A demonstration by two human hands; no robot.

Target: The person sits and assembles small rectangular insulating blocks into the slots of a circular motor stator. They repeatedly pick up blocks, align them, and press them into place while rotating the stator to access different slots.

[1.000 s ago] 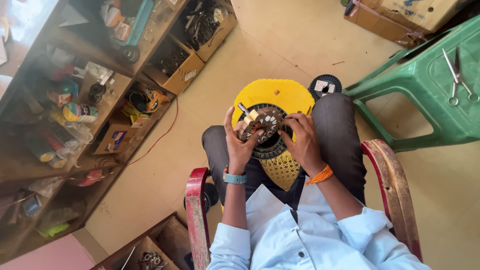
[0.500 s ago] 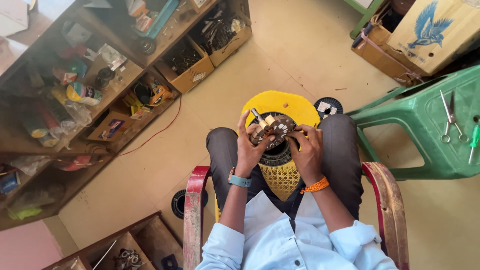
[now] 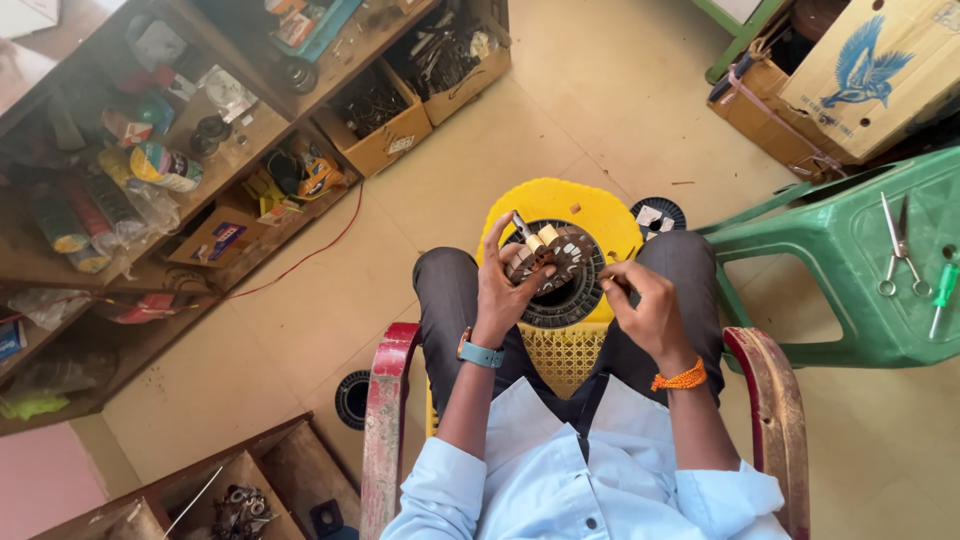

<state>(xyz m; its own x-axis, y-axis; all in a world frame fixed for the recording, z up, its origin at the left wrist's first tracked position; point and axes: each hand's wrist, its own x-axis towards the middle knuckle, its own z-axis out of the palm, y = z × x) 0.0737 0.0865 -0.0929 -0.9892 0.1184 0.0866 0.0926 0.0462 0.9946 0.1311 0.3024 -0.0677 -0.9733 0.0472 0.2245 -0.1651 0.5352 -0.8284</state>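
Fingers (image 3: 515,262) seemingly around motor stator (image 3: 553,262)

Yellow stool (image 3: 575,205), green plastic chair (image 3: 850,270), orange wristband (image 3: 680,379), light-blue shirt (image 3: 590,480).

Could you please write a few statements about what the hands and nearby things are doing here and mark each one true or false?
1. The left hand holds a round dark slotted part up over the lap. True.
2. The right hand rests flat on the green plastic stool. False: it is raised beside the round part, fingers pinched at its edge.
3. A pair of scissors lies on the green plastic stool. True.
4. The yellow stool stands on a shelf. False: it stands on the floor between the person's knees.
5. The left wrist wears a blue watch. True.
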